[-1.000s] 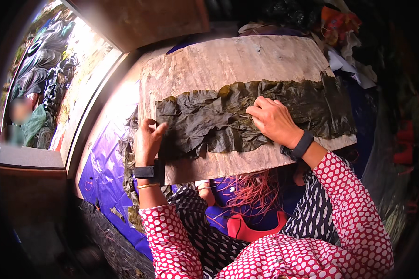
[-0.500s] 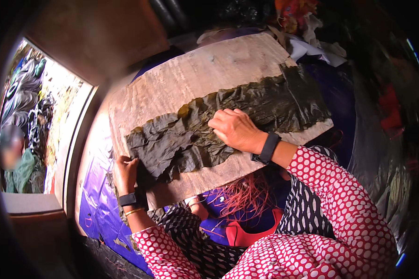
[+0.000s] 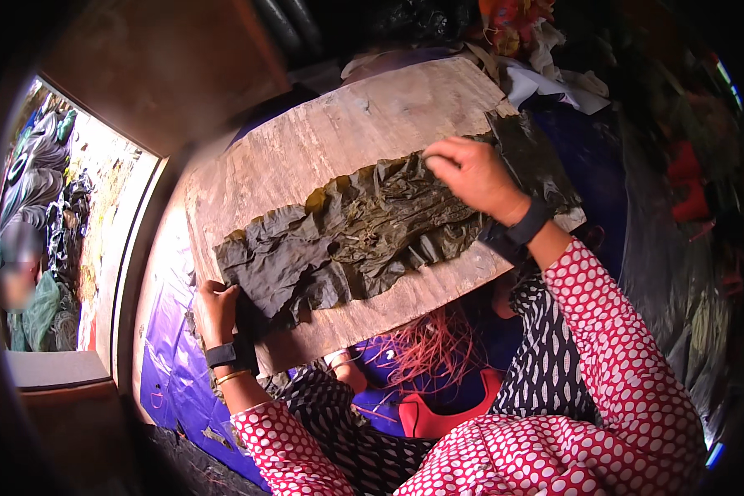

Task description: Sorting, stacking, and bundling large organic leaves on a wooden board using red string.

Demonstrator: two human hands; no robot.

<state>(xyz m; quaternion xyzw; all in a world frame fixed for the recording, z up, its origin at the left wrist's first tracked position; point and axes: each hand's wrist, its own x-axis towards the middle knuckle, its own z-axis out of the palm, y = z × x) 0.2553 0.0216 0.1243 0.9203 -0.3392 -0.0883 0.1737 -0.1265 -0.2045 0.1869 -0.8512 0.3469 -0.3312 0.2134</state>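
Note:
A long, wrinkled, dark green-brown sheet of seaweed (image 3: pixel 372 223) lies across a pale wooden board (image 3: pixel 331 124). The board sits slantwise before me, above my lap. My left hand (image 3: pixel 217 312) is closed at the board's left edge, by the sheet's lower left corner; its fingertips are partly hidden. Over the right part of the sheet is my right hand (image 3: pixel 481 178), fingers curled together near the sheet's upper edge. What its fingers hold, if anything, I cannot make out. Folds bunch up in the sheet's middle, while its right end looks smoother.
Under the board's near edge lie a tangle of red strings (image 3: pixel 434 355) and a red plastic piece (image 3: pixel 450 409), on blue sheeting (image 3: pixel 174 388). A brown wooden panel (image 3: pixel 157 66) stands at the upper left, beside a bright opening. White scraps (image 3: pixel 554 87) lie beyond the board.
My right hand has moved right and away from me, from the sheet's middle to over its right part. The middle now looks more bunched. My left hand stays at the board's edge.

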